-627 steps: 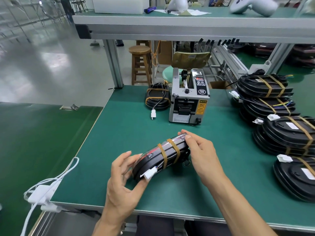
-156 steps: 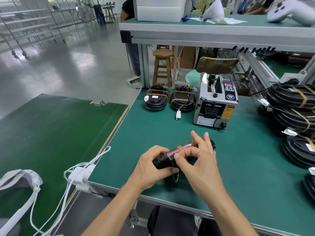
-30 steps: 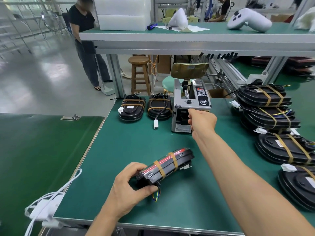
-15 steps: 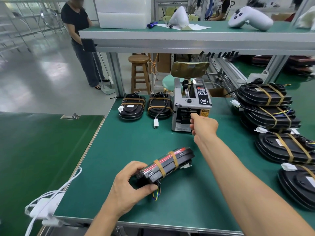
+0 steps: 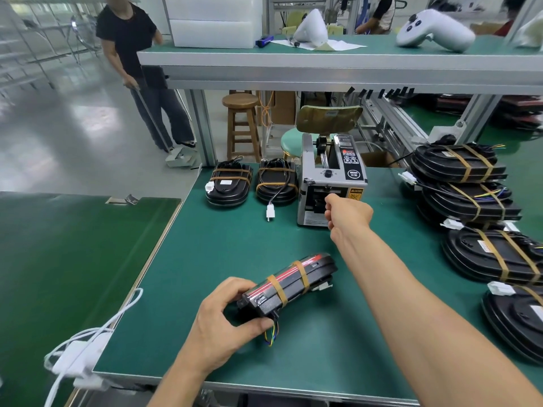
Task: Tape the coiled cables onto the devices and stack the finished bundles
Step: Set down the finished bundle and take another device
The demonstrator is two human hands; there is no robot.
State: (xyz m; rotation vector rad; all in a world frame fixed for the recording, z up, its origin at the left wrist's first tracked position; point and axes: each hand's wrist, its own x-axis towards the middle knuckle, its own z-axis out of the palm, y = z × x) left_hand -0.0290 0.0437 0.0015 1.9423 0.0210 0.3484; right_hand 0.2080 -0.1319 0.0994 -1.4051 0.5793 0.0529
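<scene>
A black device with a red stripe [image 5: 293,277] stands on its edge on the green bench [image 5: 223,248], with two tan tape bands around it and coloured wires at its near end. My left hand [image 5: 223,321] grips that near end. My right hand [image 5: 348,212] is stretched out to the grey tape dispenser [image 5: 349,171], thumb and forefinger pinched at its outlet slot; the tape strip there is too small to make out. Two taped bundles [image 5: 229,186] [image 5: 276,183] lie side by side left of the dispenser.
Stacks of taped black bundles [image 5: 458,165] [image 5: 493,254] fill the bench's right side. A white cable and plug [image 5: 82,351] hang off the near left corner. An overhead shelf [image 5: 323,66] spans the back. A person [image 5: 138,54] stands on the floor at the far left, near a wooden stool [image 5: 241,124].
My right hand drew back slightly from the dispenser and is at its outlet again. My left hand keeps the device on its edge. The person at the far left has stepped nearer.
</scene>
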